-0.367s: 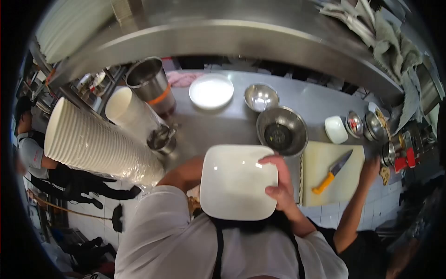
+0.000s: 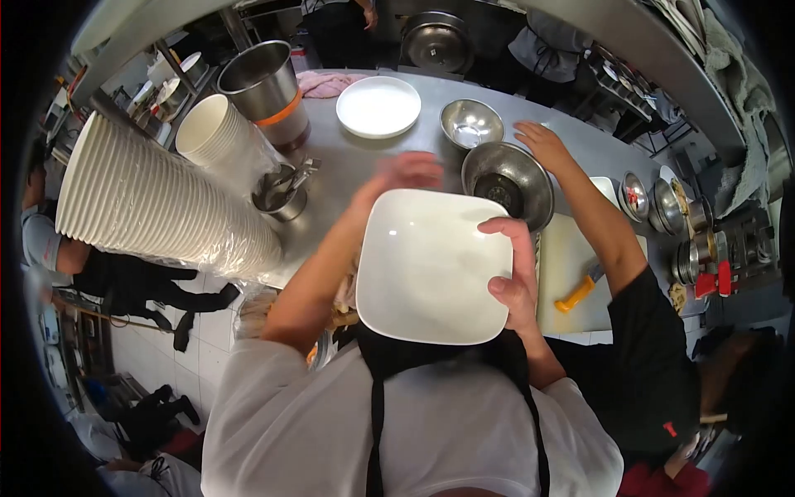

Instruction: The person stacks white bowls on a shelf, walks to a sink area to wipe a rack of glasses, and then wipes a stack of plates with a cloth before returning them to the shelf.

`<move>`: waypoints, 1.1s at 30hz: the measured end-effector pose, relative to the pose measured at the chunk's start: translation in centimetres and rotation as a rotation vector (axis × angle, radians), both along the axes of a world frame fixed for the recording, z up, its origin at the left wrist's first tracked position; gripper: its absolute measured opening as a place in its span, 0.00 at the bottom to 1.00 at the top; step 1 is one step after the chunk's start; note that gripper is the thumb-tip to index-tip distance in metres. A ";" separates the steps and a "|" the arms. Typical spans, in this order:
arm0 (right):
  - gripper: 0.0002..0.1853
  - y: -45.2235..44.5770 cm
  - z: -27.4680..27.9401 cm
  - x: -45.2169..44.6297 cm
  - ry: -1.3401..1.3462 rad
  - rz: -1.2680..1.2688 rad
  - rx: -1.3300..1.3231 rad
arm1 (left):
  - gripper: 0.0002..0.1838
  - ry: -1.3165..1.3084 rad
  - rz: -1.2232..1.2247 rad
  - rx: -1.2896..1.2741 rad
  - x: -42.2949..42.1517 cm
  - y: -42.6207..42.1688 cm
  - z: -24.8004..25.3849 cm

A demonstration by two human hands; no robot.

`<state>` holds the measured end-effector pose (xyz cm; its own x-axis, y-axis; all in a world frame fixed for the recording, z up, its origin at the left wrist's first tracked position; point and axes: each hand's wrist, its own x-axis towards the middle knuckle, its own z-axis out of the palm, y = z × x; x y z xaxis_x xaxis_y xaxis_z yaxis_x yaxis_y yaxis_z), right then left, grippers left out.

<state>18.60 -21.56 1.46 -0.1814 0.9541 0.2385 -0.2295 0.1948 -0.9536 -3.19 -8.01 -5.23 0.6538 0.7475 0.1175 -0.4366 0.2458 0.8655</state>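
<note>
My right hand (image 2: 520,282) grips the right rim of a white square bowl (image 2: 431,273), thumb inside and fingers at the edge. The bowl is tilted toward me in front of my chest and looks bare inside. My left hand (image 2: 406,171) is just beyond the bowl's far edge, blurred, with its fingers stretched out and nothing visible in them. Past it on the steel counter lies a white round plate (image 2: 378,108). To the right are a small steel bowl (image 2: 471,124) and a larger dark steel bowl (image 2: 526,178).
A co-worker's hand (image 2: 545,147) reaches over the counter beside the large bowl. Below that arm, an orange-handled knife (image 2: 575,294) lies on a cutting board (image 2: 563,248). Stacked paper cups (image 2: 166,199), a utensil pot (image 2: 281,199) and a tall steel container (image 2: 261,83) stand left.
My left hand has come out from behind the square bowl, reaching forward. The co-worker's arm has swung from beside the board to the large bowl. My view has tilted up.
</note>
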 end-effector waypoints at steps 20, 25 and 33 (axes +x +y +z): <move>0.74 -1.4 -1.1 -2.4 0.113 -0.072 0.100 | 0.76 -0.162 0.418 0.332 -0.2 -13.0 2.4; 0.71 -1.2 1.3 -3.2 0.168 -0.094 0.053 | 0.81 -0.045 0.391 0.205 0.0 -13.1 6.4; 0.70 -1.9 3.5 -1.8 -0.034 0.036 0.160 | 0.79 -0.132 0.500 0.527 -1.4 -14.2 4.5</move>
<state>16.84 -23.44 4.97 -0.2255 0.8973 0.3795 -0.2071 0.3365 -0.9186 -4.54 -22.21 -0.73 0.2056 0.7751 0.5974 -0.4967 -0.4434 0.7461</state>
